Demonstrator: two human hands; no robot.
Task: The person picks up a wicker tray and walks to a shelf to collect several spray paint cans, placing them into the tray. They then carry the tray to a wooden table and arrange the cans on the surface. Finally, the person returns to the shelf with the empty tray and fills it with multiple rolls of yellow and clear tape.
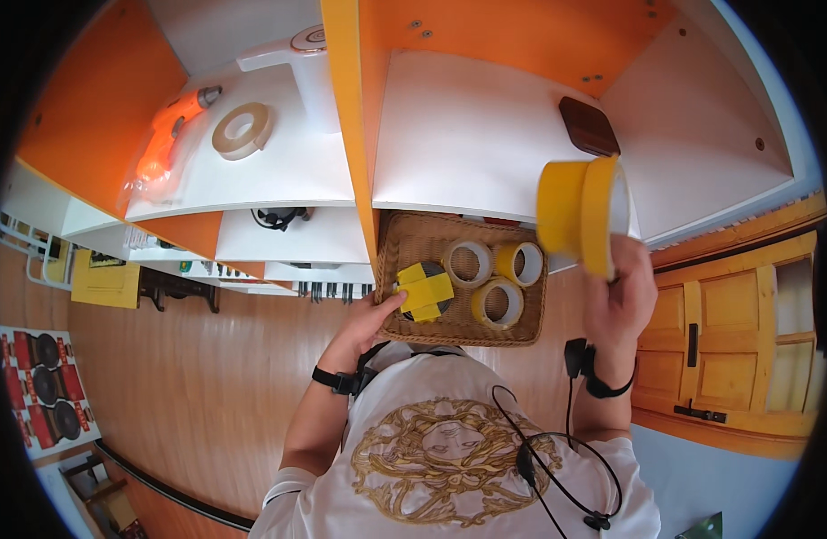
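My left hand [368, 321] is closed on the left rim of a brown wicker basket [535, 325], its thumb over the edge beside a round black thing [442, 310] crossed with yellow strips. Three rolls of tape lie in the basket: a pale-rimmed roll [448, 262], a yellow roll [504, 260] and another yellow roll [478, 305] nearer me. Raised at the right, in front of the shelf edge, my right hand [624, 292] grips two wide yellow tape rolls [560, 207] held side by side. Its fingers are partly hidden and slightly blurred.
A dark brown square block [589, 126] sits on the right white shelf [476, 126]. Beyond the orange divider [349, 99] are a beige tape roll [223, 135], an orange drill-shaped tool [166, 130] and a white device [314, 85]. A wooden cabinet [728, 314] stands right.
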